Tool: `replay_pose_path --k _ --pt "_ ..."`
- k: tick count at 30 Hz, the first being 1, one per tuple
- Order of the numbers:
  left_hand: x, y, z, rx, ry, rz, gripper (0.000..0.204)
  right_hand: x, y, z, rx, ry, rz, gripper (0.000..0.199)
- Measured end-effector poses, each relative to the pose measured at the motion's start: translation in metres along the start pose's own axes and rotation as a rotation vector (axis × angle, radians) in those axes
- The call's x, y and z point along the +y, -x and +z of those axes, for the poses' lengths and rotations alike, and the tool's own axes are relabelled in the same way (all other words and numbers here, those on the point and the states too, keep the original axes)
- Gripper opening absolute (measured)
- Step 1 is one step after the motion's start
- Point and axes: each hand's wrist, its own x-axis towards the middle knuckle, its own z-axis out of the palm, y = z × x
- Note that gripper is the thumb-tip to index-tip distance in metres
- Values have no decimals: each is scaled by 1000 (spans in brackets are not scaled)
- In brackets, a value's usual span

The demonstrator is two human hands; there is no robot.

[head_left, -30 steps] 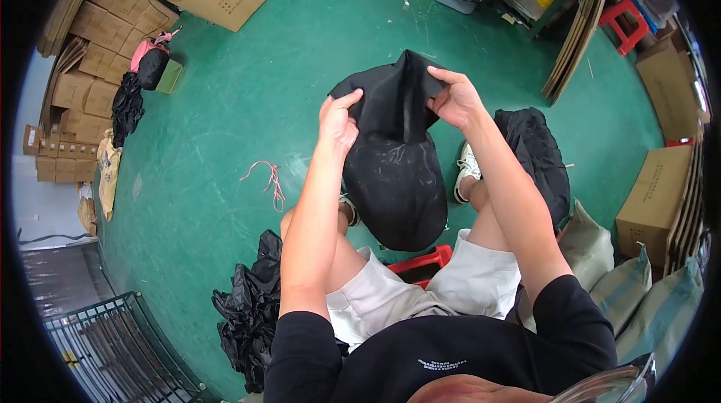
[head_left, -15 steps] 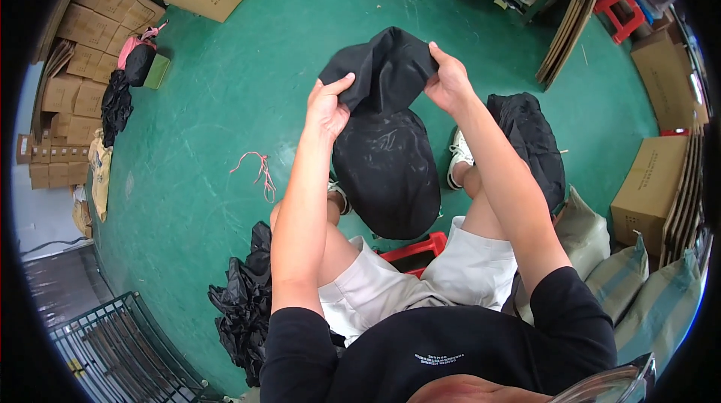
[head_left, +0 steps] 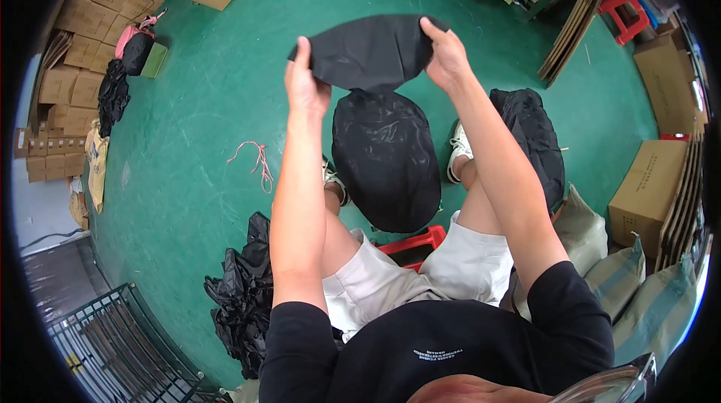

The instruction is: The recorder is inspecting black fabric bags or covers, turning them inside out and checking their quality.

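Stretched between both hands, a piece of black fabric [head_left: 368,51] spans out in a wide oval shape. My left hand [head_left: 308,89] pinches its left end, thumb up. The right end is gripped by my right hand [head_left: 447,59], the thumb lying on top. Below it a rounded, stuffed black bundle [head_left: 387,163] stands on the floor between my feet. The fabric's lower edge meets the bundle's top; whether the two are joined I cannot tell.
A red plastic stool [head_left: 411,247] shows between my thighs. Crumpled black fabric [head_left: 242,298] lies at my left, another black bundle [head_left: 529,144] by my right foot. Pink string [head_left: 263,166] is on the green floor. Woven sacks [head_left: 616,275] and cartons [head_left: 646,185] stand at right.
My left hand has moved left and a little up, my right hand slightly up. The fabric, folded and sagging before, is now pulled wide and flatter between them.
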Motion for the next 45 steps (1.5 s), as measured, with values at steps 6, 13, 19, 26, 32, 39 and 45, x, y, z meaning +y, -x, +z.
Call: replay_pose_path --k 6,13,19,26,32,39,45 --pt "24 8 -7 -90 8 207 31 0 8 7 -388 -169 -77 25" --pt "-78 -8 -135 553 -413 -111 37 105 -24 -79 120 480 464 25" --pt "-179 107 -202 876 -605 -312 38 191 46 -132 391 417 567 35" --pt "-235 172 -214 814 -969 -298 51 239 83 -250 604 644 461 31" --pt "-230 218 -201 773 -1144 -253 54 212 120 -242 604 1092 612 27" --pt "-219 224 -201 672 -1094 -374 47 200 147 -234 406 997 770 29" --pt "-206 230 -199 572 -1023 -431 39 208 146 -229 372 1111 492 36"
